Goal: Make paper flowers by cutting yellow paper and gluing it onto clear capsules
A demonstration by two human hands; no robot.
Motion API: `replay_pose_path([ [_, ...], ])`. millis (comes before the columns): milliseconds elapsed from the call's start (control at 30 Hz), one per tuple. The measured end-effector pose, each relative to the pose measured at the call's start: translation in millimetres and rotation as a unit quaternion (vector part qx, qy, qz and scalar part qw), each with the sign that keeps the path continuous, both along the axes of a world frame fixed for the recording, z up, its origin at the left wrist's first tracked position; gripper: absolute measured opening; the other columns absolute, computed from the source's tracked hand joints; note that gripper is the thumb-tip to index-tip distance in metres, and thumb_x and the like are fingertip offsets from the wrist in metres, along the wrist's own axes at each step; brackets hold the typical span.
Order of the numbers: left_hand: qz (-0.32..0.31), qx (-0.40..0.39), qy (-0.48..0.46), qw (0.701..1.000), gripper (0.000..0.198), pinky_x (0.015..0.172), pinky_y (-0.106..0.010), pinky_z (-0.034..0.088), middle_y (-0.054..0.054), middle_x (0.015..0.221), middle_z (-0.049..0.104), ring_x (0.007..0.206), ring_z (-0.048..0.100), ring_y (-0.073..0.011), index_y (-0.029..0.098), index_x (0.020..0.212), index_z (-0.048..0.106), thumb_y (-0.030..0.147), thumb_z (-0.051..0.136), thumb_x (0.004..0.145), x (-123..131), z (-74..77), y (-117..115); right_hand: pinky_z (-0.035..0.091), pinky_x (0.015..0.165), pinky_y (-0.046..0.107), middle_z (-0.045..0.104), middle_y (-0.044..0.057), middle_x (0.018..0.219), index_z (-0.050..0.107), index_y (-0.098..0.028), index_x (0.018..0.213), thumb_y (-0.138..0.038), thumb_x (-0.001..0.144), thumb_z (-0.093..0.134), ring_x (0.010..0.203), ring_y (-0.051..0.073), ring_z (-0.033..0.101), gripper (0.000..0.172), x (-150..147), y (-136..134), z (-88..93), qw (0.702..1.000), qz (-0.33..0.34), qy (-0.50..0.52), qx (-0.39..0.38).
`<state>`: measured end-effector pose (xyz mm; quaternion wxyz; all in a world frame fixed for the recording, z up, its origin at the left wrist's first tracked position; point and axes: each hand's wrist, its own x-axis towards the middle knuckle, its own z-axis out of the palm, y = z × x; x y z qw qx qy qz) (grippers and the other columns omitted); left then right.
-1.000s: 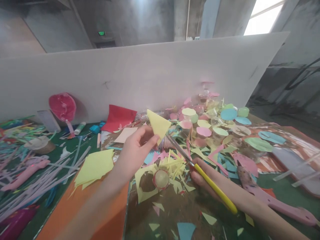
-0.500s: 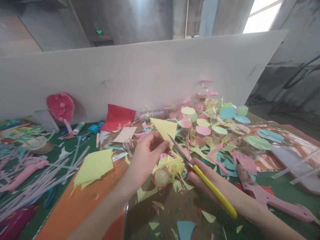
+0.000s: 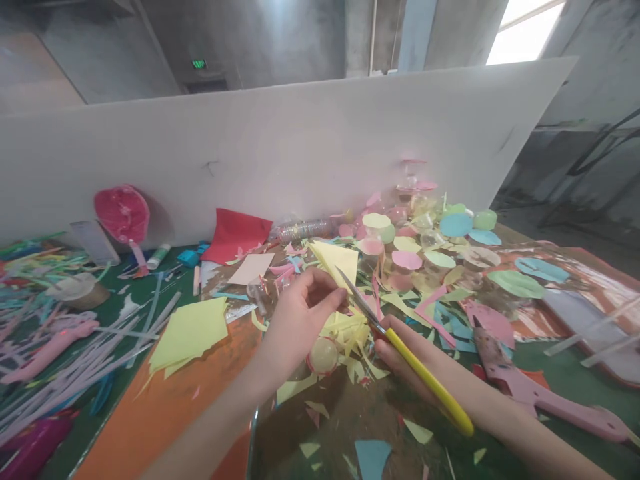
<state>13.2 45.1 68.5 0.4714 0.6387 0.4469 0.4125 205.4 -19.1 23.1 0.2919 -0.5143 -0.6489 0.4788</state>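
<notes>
Shifted rightward since the earlier frame, the left hand [image 3: 300,320] pinched a yellow paper [image 3: 336,263] narrowly between thumb and fingers, bringing it up against the blades [image 3: 356,299] of the scissors [image 3: 430,380]. The right hand [image 3: 395,353] was closed around their yellow handle, with the blades slightly parted along the paper's edge, though whether they bit could not be told. The paper, a ragged wedge, stood above yellow scraps [image 3: 347,330] and a clear ball [image 3: 323,355]. Farther off lay pastel paper circles [image 3: 407,260], and to the left a yellow stack [image 3: 187,333] sat on an orange sheet [image 3: 175,400].
</notes>
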Motion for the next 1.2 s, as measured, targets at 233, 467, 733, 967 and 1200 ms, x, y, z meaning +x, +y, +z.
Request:
replay_pose_path([
  [233, 0.006, -0.018, -0.019, 1.000, 0.021, 0.073, -0.027, 0.050, 0.002, 0.075, 0.067, 0.074, 0.066, -0.0134, 0.019, 0.080, 0.058, 0.036, 0.068, 0.083, 0.0, -1.7, 2.4, 0.032, 0.060, 0.027, 0.042, -0.004, 0.076, 0.042, -0.022, 0.088, -0.064, 0.089, 0.046, 0.065, 0.012, 0.035, 0.042, -1.0, 4.7, -3.7, 1.000, -0.016, 0.007, -0.020],
  [467, -0.009, -0.034, -0.014, 0.999, 0.020, 0.070, -0.026, 0.049, 0.002, 0.070, 0.067, 0.069, 0.064, -0.0122, 0.018, 0.078, 0.060, 0.035, 0.069, 0.082, 0.2, 2.2, 0.2, 0.038, 0.064, 0.027, 0.049, -0.002, 0.082, 0.044, -0.022, 0.094, -0.065, 0.087, 0.050, 0.069, 0.013, 0.043, 0.044, -0.8, 2.1, 3.6, 1.000, 0.005, 0.030, -0.006],
  [733, -0.037, -0.037, 0.019, 0.998, 0.020, 0.076, -0.030, 0.049, 0.000, 0.076, 0.068, 0.074, 0.065, -0.0150, 0.019, 0.088, 0.062, 0.038, 0.066, 0.084, -2.5, 1.0, 1.1, 0.028, 0.057, 0.026, 0.041, -0.006, 0.071, 0.041, -0.022, 0.083, -0.059, 0.089, 0.049, 0.061, 0.011, 0.032, 0.039, -2.4, 6.6, -1.5, 0.999, -0.014, 0.020, -0.036],
  [967, -0.067, -0.042, 0.038, 0.996, 0.017, 0.076, -0.030, 0.049, 0.000, 0.074, 0.066, 0.073, 0.064, -0.0146, 0.018, 0.085, 0.064, 0.034, 0.060, 0.088, -4.2, 3.1, 3.5, 0.037, 0.066, 0.027, 0.049, -0.001, 0.085, 0.044, -0.021, 0.098, -0.062, 0.089, 0.046, 0.071, 0.014, 0.042, 0.042, 2.9, 2.5, 8.0, 0.999, 0.029, -0.006, -0.014],
  [1200, -0.063, -0.051, 0.072, 0.994, 0.013, 0.071, -0.028, 0.049, 0.000, 0.073, 0.066, 0.070, 0.064, -0.0147, 0.018, 0.082, 0.064, 0.030, 0.060, 0.086, -4.0, 7.6, -0.1, 0.035, 0.061, 0.025, 0.048, -0.003, 0.077, 0.043, -0.022, 0.088, -0.060, 0.088, 0.050, 0.066, 0.013, 0.040, 0.039, -0.2, 7.6, 2.7, 0.999, -0.002, -0.027, -0.021],
])
